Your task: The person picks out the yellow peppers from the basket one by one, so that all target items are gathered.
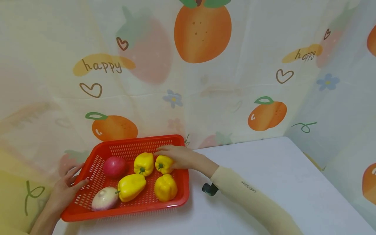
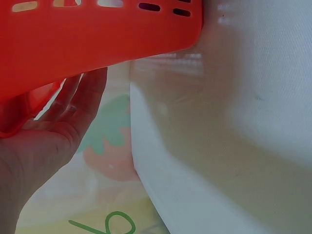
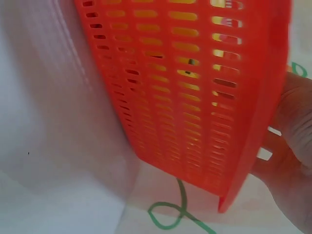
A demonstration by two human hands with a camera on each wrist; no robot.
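Observation:
A red plastic basket [image 1: 126, 210] with slotted walls stands on the white table. My left hand [image 1: 63, 192] grips its left rim, thumb over the top; in the left wrist view the fingers [image 2: 90, 100] show beyond the red wall. Over the basket's right side reaches my right hand [image 1: 179, 156], holding the small yellow bell pepper [image 1: 164, 164] at the back right. Three more yellow peppers lie close by: one beside it [image 1: 144, 164], one in front [image 1: 165, 188], one longer pepper [image 1: 132, 187] in the middle. The basket wall partly hides my right hand [image 3: 287, 141] in its wrist view.
Inside the basket's left part are a round pinkish-red vegetable [image 1: 114, 166] and a white, purple-tinged bulb [image 1: 104, 198]. A small dark object [image 1: 210, 189] shows beside the right sleeve. A fruit-printed cloth [image 1: 205, 98] hangs behind the table [image 1: 249, 156].

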